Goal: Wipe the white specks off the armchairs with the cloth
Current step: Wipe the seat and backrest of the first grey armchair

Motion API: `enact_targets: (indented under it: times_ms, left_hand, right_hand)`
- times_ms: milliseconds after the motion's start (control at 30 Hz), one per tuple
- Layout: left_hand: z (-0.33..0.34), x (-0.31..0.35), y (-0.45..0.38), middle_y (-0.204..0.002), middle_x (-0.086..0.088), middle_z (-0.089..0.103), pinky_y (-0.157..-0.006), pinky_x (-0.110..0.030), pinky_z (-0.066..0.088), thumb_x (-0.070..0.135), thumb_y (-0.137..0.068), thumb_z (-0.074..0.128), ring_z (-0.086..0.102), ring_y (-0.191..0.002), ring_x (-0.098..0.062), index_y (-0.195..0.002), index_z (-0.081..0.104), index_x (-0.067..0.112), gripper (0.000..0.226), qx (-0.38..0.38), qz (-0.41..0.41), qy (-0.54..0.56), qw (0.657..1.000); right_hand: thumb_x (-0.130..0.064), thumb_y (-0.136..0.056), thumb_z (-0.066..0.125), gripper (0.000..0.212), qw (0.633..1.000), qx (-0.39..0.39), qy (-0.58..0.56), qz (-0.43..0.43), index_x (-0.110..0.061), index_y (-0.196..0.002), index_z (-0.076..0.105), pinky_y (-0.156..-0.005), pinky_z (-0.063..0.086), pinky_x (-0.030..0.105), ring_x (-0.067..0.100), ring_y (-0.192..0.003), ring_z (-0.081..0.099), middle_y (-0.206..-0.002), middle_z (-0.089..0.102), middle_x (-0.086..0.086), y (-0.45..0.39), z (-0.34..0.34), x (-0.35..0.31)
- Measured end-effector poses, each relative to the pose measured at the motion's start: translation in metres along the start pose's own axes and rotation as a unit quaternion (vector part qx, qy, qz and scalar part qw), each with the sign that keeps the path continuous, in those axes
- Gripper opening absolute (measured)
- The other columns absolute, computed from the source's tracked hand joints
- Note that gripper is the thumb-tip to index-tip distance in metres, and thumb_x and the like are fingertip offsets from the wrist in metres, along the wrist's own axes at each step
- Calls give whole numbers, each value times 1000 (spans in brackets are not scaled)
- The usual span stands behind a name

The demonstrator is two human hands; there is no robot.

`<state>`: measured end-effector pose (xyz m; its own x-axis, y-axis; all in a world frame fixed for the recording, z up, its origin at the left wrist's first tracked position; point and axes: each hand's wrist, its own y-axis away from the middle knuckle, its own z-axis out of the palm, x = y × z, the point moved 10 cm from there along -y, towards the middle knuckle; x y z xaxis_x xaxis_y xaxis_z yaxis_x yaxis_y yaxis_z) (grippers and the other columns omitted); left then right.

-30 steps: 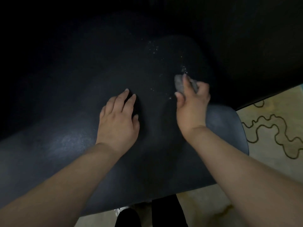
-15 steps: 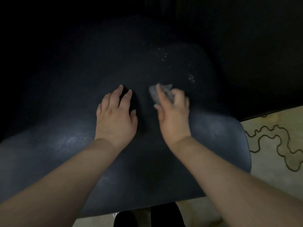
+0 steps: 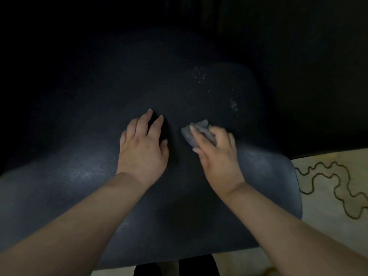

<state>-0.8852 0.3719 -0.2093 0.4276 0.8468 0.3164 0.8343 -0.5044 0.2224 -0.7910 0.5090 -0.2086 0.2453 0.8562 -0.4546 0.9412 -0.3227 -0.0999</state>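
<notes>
In the head view, most of the frame is being filled by a dark armchair [image 3: 99,196], its cushioned surface being lit faintly toward the lower half and being lost in shadow toward the top. The left hand [image 3: 142,150] is being laid flat on the cushion just left of the frame's centre, palm down, fingers being held straight and slightly spread, nothing being gripped by it. Just to its right, the right hand [image 3: 216,154] is being pressed onto the same surface with a small grey cloth [image 3: 196,132] being held beneath it; the fingers are being curled over the crumpled fabric, and a corner of the cloth is being left showing past the fingertips toward the upper left. The two hands are being kept near each other but apart. White specks [image 3: 199,75] are being seen scattered on the cushion above and to the right of the cloth, with a denser small cluster [image 3: 234,106] lying closer to the right hand. At the right edge of the frame a pale floor [image 3: 328,226] marked with a dark wavy line is being shown beside the chair.
</notes>
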Motion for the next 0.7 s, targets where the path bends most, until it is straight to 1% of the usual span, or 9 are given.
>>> enact_targets:
  times_ms: [100,200,233,300,367,400,500,633,700]
  left_hand:
    - [-2,4,-6,-154,-5,27,-111,-44,22,30,-91,53,22,-136,-27,-146,36,20,59,1,-1,-1,1000]
    - [-3,10,-16,-154,-5,27,-111,-45,22,30,-91,53,23,-136,-27,-146,36,20,59,3,-2,-1,1000]
    - [-3,12,-20,-154,-5,27,-111,-45,22,30,-91,54,23,-137,-28,-146,36,20,59,4,-2,-1,1000]
    - [-5,15,-28,-154,-6,27,-112,-45,21,31,-91,53,23,-137,-28,-147,35,20,59,6,-4,-4,1000]
    - [-6,17,-35,-154,-7,26,-112,-46,21,32,-91,54,22,-137,-29,-147,35,20,61,8,-10,-7,1000]
    - [-7,17,-37,-153,-8,27,-111,-47,22,31,-90,55,23,-136,-31,-146,35,19,61,9,-13,-10,1000]
    - [-9,17,-45,-152,-10,29,-110,-51,24,31,-88,58,24,-136,-34,-145,37,18,62,12,-21,-19,1000]
    - [-8,13,-53,-153,-9,27,-110,-51,24,32,-89,56,23,-136,-33,-145,37,19,61,13,-35,-19,999]
    - [-7,13,-55,-153,-9,28,-110,-52,24,32,-89,56,25,-136,-33,-145,38,19,60,16,-36,-17,999]
  right_hand:
    - [-28,-94,49,45,995,47,10,86,-27,-139,49,-87,47,45,32,-98,46,-119,42,10,2,-24,51]
    - [-17,-94,57,49,978,98,-44,181,-34,-138,45,-100,42,44,30,-111,43,-123,42,14,-35,-31,91]
    - [-13,-93,59,51,973,108,-80,188,-35,-137,46,-104,39,42,27,-114,40,-124,41,12,-48,-28,91]
    - [-13,-92,58,49,976,78,-121,163,-31,-137,49,-108,35,39,20,-117,37,-126,42,10,-61,-17,70]
    - [-13,-90,60,51,992,31,-84,89,-26,-139,50,-106,37,34,28,-115,41,-126,45,15,-45,-8,39]
    - [-12,-89,62,53,995,32,-69,65,-24,-139,50,-104,37,29,30,-111,44,-123,47,14,-32,-11,33]
    - [-17,-92,60,52,990,60,-52,113,-26,-141,48,-100,36,33,28,-107,43,-122,44,12,-30,-27,68]
    - [-24,-92,55,48,978,74,-50,190,-26,-139,49,-104,38,42,32,-119,43,-133,42,17,-89,-29,105]
    - [-22,-92,55,49,982,69,-73,163,-27,-140,48,-107,35,34,28,-119,42,-134,42,16,-103,-22,86]
